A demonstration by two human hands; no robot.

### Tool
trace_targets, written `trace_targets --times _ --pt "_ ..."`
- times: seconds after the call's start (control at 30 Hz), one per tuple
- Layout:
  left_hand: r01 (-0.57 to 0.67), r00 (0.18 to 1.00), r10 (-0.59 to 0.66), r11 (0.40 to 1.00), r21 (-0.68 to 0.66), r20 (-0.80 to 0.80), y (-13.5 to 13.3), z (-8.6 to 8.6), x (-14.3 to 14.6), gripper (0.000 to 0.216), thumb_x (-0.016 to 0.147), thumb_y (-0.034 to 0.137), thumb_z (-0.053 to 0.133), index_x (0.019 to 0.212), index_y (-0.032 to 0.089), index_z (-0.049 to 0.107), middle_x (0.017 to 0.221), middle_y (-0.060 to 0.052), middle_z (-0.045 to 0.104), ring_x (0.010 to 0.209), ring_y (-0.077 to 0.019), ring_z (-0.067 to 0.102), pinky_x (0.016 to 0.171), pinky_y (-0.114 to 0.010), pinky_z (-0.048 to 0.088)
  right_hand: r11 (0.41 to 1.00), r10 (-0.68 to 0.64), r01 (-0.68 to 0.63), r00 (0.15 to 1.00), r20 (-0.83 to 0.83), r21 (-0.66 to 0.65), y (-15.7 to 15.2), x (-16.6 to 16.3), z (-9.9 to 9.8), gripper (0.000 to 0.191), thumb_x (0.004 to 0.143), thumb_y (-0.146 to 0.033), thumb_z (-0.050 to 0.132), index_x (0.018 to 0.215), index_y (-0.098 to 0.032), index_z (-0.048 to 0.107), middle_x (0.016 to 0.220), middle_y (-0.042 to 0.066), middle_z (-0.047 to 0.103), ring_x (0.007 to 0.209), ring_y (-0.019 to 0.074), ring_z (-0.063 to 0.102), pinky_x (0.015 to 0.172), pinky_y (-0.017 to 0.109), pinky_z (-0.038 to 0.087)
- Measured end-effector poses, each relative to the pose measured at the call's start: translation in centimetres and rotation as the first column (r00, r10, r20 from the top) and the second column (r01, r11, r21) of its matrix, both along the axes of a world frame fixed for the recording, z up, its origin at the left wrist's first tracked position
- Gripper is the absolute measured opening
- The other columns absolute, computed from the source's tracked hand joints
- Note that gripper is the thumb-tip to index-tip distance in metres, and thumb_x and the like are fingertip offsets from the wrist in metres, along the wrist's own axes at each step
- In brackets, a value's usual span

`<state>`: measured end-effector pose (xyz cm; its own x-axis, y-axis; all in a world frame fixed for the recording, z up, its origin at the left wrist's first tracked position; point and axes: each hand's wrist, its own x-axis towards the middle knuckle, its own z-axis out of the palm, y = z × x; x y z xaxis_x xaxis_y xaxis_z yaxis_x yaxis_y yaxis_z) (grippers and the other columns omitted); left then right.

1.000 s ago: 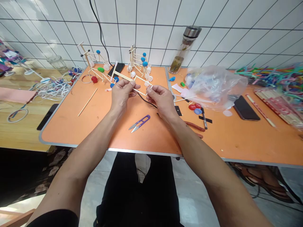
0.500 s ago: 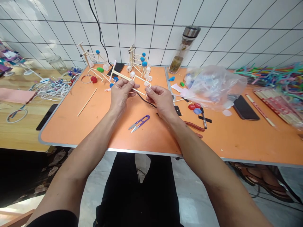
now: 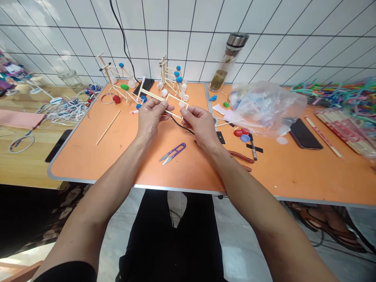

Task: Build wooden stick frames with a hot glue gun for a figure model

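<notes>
Both hands hold a small frame of thin wooden sticks above the orange table. My left hand pinches the frame's left part between thumb and fingers. At the right end, my right hand grips it with curled fingers. A black strip hangs from the frame down between the hands. Purple thread snips lie on the table just below the hands.
Two finished stick models with coloured caps stand at the back. A glass bottle, a clear plastic bag, a black phone, red pliers and bottle caps lie right. A loose stick lies left.
The hands have stayed nearly in place; the right hand's fingers shifted slightly inward along the stick frame.
</notes>
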<state>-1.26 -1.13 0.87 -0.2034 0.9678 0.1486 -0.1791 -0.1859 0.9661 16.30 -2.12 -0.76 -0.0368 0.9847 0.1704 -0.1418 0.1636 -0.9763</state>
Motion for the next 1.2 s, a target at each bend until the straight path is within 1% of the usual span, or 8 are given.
trace_targets --times 0.2,0.43,0.77,0.93,1.2 --pt "0.010 1.000 -0.010 1.000 0.007 0.021 0.14 -0.22 0.01 0.037 0.086 0.046 0.096 0.084 0.022 0.067 0.079 -0.001 0.083 0.070 -0.0135 0.079 0.060 -0.018 0.059 1.000 0.004 -0.004 1.000 0.010 0.005 0.21 0.07 -0.25 0.056 0.075 -0.074 0.097 0.085 -0.024 0.075 0.083 -0.002 0.072 0.074 0.0110 0.067 0.070 0.022 0.058" --pt "0.005 1.000 -0.005 1.000 -0.005 0.014 0.16 -0.21 0.01 0.040 0.085 0.048 0.097 0.084 0.022 0.067 0.077 -0.001 0.082 0.071 -0.0139 0.079 0.059 -0.018 0.059 1.000 0.008 -0.008 1.000 -0.002 -0.002 0.23 0.02 -0.26 0.056 0.074 -0.073 0.099 0.085 -0.023 0.075 0.083 -0.002 0.072 0.073 0.0107 0.066 0.069 0.022 0.058" --pt "0.001 1.000 -0.001 1.000 -0.008 0.011 0.17 -0.29 -0.09 0.039 0.086 0.048 0.096 0.084 0.022 0.067 0.080 -0.002 0.083 0.071 -0.0137 0.079 0.060 -0.019 0.058 1.000 0.029 -0.029 0.999 -0.027 -0.001 0.19 -0.03 -0.28 0.058 0.072 -0.074 0.100 0.081 -0.024 0.075 0.080 -0.003 0.069 0.072 0.0104 0.066 0.068 0.022 0.056" --pt "0.000 1.000 0.000 1.000 -0.003 0.014 0.19 -0.30 -0.11 0.038 0.087 0.047 0.095 0.085 0.022 0.067 0.080 -0.001 0.083 0.070 -0.0128 0.078 0.060 -0.018 0.058 1.000 0.029 -0.029 1.000 -0.011 -0.001 0.16 0.01 -0.25 0.057 0.075 -0.074 0.098 0.084 -0.024 0.074 0.080 -0.003 0.070 0.072 0.0107 0.066 0.068 0.022 0.057" --pt "0.002 1.000 -0.002 1.000 0.006 0.005 0.22 -0.44 -0.19 0.043 0.084 0.053 0.098 0.085 0.022 0.067 0.078 -0.001 0.082 0.071 -0.0137 0.079 0.062 -0.020 0.060 1.000 0.022 -0.022 1.000 -0.005 -0.001 0.22 0.00 -0.27 0.057 0.076 -0.075 0.097 0.084 -0.024 0.073 0.080 -0.003 0.071 0.072 0.0106 0.067 0.069 0.022 0.057"
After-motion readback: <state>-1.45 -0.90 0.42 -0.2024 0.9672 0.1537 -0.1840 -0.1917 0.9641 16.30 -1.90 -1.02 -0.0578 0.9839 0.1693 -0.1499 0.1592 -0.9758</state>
